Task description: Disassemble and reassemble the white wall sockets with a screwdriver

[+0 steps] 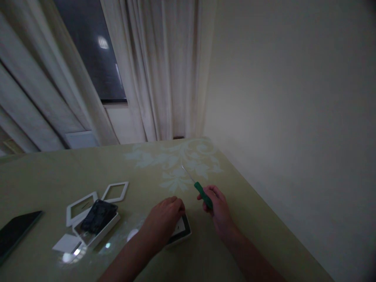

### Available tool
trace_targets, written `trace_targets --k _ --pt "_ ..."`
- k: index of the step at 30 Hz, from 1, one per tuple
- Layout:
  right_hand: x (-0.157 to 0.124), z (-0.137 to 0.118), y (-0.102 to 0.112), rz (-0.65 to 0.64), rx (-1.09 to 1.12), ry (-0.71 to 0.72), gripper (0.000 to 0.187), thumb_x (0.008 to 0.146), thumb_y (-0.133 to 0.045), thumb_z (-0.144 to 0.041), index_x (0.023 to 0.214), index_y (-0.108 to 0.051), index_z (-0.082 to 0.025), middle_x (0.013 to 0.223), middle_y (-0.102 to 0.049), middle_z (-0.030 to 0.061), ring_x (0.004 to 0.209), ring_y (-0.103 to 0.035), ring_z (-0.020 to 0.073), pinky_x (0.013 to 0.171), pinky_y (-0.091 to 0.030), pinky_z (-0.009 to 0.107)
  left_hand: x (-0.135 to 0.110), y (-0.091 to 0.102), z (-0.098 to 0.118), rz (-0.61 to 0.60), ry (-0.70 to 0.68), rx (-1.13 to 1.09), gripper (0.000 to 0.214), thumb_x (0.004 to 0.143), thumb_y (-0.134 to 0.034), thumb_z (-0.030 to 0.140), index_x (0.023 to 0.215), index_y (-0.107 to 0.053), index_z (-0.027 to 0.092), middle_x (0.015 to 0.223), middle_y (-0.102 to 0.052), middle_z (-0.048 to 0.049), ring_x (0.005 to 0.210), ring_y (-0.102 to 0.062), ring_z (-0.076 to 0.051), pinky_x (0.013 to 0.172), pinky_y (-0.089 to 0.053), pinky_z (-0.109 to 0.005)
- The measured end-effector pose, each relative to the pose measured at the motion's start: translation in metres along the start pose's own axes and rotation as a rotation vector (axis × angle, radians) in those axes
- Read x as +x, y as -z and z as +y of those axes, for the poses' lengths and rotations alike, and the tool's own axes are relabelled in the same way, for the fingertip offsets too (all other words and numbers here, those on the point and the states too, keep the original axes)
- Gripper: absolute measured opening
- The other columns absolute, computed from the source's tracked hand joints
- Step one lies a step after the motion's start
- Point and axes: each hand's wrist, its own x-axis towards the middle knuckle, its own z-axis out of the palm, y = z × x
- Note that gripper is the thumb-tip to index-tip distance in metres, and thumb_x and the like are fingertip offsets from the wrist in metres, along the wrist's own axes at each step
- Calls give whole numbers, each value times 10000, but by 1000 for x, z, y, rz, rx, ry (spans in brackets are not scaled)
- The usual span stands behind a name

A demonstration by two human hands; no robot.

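My right hand (217, 209) is closed round the green handle of a screwdriver (203, 195). Its thin metal shaft points up and to the left, above the table. My left hand (169, 215) is closed, fingers curled downward over a small square piece with a white edge and dark border (184, 231). The hand hides much of that piece. Small dark marks show on its light middle; I cannot make out what they are. Whatever the left fingertips pinch, if anything, is hidden.
Left on the patterned table (152, 168) lie two white square frames (116, 200), (69, 215), a white open box (107, 231) with a dark module (99, 215) on it, and a white flat plate (67, 243). A dark flat object (17, 231) lies farther left. A wall (282, 137) borders the right side.
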Motion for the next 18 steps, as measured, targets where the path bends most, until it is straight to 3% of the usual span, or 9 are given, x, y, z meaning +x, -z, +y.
trace_targets --k 18 --pt "1 1 0 -2 -1 -2 446 732 -837 -602 824 -618 -224 742 -759 30 512 -514 123 517 -354 263 1 4 0 -26 -21 -52 224 1023 -556 176 1013 -777 210 1075 -797 -73 1032 -750 -252 886 -520 -333"
